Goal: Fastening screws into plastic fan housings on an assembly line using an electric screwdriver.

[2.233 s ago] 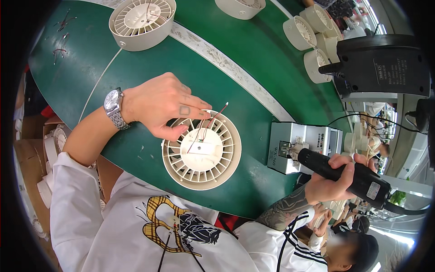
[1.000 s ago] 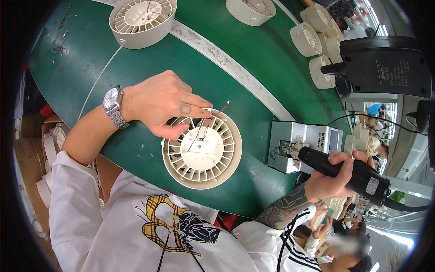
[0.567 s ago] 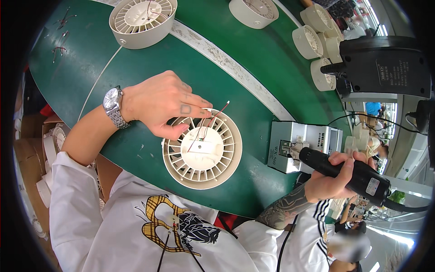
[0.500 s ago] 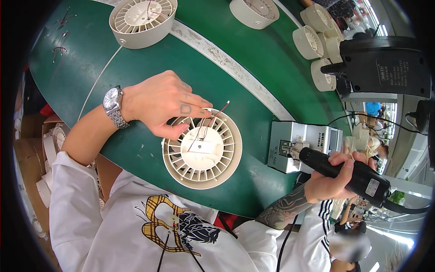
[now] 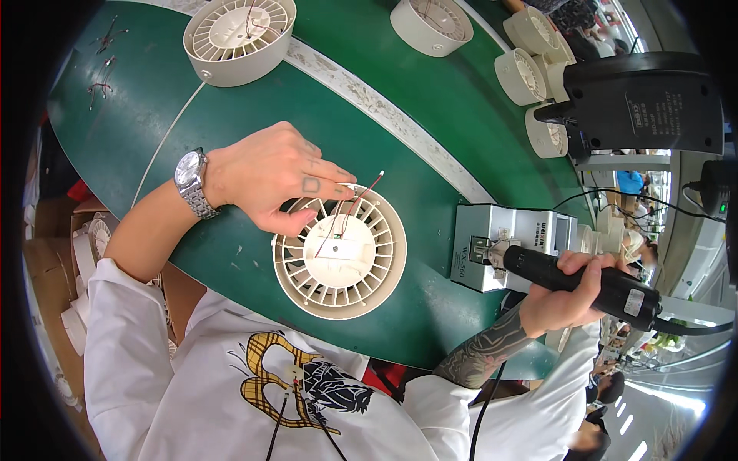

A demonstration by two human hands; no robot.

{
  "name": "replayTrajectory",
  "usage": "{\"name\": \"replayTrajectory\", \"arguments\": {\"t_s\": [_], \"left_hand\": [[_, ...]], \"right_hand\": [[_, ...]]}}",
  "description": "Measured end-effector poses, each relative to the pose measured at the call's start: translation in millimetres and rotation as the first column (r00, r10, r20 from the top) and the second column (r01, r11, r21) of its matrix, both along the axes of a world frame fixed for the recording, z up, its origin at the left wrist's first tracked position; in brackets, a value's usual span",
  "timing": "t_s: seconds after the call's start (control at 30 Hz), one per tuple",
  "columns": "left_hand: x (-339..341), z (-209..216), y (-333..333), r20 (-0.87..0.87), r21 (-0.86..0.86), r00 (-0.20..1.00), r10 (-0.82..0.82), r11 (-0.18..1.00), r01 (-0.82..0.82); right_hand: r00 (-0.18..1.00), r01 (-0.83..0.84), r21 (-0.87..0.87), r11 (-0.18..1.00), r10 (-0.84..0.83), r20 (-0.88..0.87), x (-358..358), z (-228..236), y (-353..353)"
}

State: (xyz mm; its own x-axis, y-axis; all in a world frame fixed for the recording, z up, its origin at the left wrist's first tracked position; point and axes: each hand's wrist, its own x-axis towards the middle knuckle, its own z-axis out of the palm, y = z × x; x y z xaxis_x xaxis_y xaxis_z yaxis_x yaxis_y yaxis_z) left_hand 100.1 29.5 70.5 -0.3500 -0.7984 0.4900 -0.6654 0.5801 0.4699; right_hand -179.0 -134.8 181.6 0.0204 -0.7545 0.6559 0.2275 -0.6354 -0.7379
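A white round fan-like housing (image 5: 340, 295) lies on the green table in front of me, its ring of radial slots facing up. Thin red and dark wires (image 5: 361, 198) rise from its hub toward the upper rim. My left hand (image 5: 280, 180) grips the housing's upper-left rim, thumb over the slots and fingers at the edge. My right hand (image 5: 567, 296) is wrapped round a black electric screwdriver (image 5: 538, 269). The screwdriver's front end meets the pickup slot of a grey-white screw feeder box (image 5: 511, 230); whether a screw is on the bit cannot be seen.
Similar housings stand at the upper left (image 5: 244, 65), top (image 5: 432, 28) and upper right (image 5: 525, 75). Loose wire bundles (image 5: 101, 82) lie at the far left. A black device (image 5: 642, 107) juts in at right. Behind the screwdriver trails its cord (image 5: 692, 330). More parts sit in a carton (image 5: 58, 288).
My right hand and the screwdriver have shifted slightly, with its tip still at the feeder. My left hand stays on the housing. The whole view has moved a little.
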Motion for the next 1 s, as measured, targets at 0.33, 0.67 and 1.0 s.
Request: {"name": "replayTrajectory", "arguments": {"t_s": [0.33, 0.67, 1.0], "left_hand": [[1, -3, -1, 0.022, -0.007, 1.0, 0.001, 1.0, -0.001], [0, -2, -1, -0.014, -0.005, 1.0, 0.002, 1.0, -0.002], [-1, -3, 0, -0.005, -0.005, 1.0, 0.0, 1.0, 0.0]], "right_hand": [[1.0, -0.021, -0.111, 0.994, 0.019, -0.023, 1, 0, 2], [0.998, 0.022, -0.138, 0.99, -0.031, -0.06, 6, -2, 5], [0.993, 0.05, -0.06, 0.997, -0.056, -0.105, 7, -2, 4]]}}
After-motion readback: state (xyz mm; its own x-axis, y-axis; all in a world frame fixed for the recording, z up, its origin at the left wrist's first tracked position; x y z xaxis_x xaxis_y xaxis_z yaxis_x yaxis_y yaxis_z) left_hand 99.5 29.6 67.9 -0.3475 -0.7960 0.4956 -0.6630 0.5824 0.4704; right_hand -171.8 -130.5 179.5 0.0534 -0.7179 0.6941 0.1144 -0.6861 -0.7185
